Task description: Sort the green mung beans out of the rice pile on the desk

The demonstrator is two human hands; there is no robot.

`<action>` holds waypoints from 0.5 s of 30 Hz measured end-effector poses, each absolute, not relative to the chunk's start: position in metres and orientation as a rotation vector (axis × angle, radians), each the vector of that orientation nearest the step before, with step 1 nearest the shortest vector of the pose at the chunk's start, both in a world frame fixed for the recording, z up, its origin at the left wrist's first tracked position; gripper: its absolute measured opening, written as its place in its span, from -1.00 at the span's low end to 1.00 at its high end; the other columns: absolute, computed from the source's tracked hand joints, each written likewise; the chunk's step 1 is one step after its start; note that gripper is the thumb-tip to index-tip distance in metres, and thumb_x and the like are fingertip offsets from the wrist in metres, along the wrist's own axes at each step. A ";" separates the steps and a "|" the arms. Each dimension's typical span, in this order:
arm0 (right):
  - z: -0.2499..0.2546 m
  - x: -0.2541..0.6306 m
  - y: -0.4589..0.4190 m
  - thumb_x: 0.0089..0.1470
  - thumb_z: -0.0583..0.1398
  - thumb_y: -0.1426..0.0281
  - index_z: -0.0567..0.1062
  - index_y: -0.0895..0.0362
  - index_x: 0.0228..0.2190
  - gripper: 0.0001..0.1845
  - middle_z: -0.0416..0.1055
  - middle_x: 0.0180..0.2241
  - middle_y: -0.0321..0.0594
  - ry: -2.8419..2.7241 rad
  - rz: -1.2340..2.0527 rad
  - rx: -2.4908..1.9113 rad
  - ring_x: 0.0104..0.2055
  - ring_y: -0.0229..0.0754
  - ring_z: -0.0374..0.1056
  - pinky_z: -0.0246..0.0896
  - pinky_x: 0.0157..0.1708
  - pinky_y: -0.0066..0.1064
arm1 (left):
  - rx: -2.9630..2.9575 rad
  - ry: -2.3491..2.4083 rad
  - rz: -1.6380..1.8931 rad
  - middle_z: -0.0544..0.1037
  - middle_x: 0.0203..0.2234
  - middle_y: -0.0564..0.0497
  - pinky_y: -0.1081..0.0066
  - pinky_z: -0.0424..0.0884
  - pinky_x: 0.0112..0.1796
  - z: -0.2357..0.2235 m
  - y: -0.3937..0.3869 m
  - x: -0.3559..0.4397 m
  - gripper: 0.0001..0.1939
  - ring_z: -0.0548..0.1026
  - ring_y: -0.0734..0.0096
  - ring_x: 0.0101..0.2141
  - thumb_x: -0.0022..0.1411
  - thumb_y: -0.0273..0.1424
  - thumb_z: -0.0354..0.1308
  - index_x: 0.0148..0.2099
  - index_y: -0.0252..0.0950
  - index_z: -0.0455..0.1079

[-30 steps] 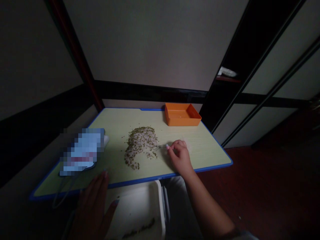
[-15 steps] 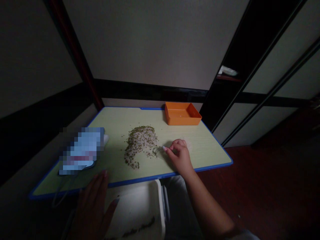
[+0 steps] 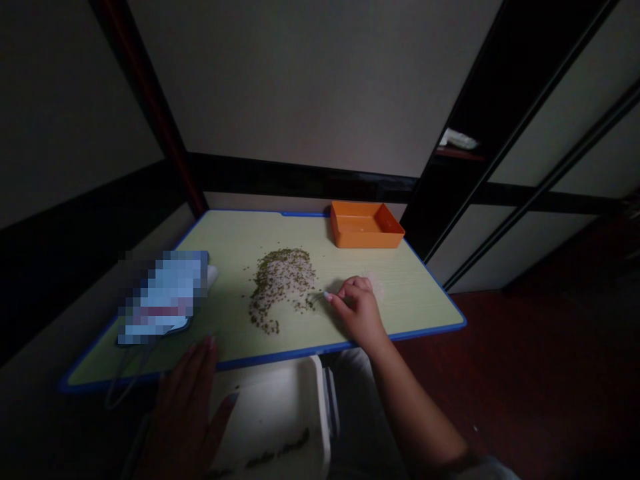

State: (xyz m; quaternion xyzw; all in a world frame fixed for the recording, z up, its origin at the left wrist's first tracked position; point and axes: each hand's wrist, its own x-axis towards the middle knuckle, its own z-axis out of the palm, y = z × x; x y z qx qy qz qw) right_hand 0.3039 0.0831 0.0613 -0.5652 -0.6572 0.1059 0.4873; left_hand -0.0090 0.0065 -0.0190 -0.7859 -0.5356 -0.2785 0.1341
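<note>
My right hand is closed in a pinch on thin curved tweezers, seen only in part. Their tip reaches the right edge of a spread pile of small greenish-brown beans mixed with pale grains. A smaller patch of pale grains lies just beyond my right knuckles. In shadow, my left hand has its fingers stretched out at the table's front edge, over the left part of a white bin. Dark bits lie in this bin.
An orange open box stands at the back right of the pale table with a blue rim. On the left lies a blurred-out device with a pale cable. Wall panels rise behind the table.
The view has shifted very slightly. Both hands, the tweezers and the bean pile stay almost where they were.
</note>
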 end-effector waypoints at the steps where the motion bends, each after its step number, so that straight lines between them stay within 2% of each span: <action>1: 0.061 0.304 0.083 0.08 0.37 0.46 0.41 0.08 -0.56 -0.71 0.38 -0.40 -0.25 -1.593 0.255 -1.369 -0.21 -0.09 0.26 0.13 -0.16 -0.27 | -2.281 -1.557 -0.801 0.21 0.36 -0.30 0.05 0.02 0.31 -0.019 0.006 -0.009 -0.27 0.12 0.00 0.36 0.38 -0.19 -0.20 0.49 -0.34 -0.21; 15: 0.061 0.304 0.083 0.06 0.39 0.45 0.40 0.08 -0.57 -0.69 0.39 -0.39 -0.24 -1.624 0.259 -1.348 -0.21 -0.09 0.27 0.13 -0.15 -0.25 | -2.310 -1.594 -0.827 0.16 0.40 -0.26 0.05 0.01 0.34 -0.022 0.007 -0.010 -0.26 0.09 0.03 0.39 0.38 -0.13 -0.22 0.49 -0.31 -0.22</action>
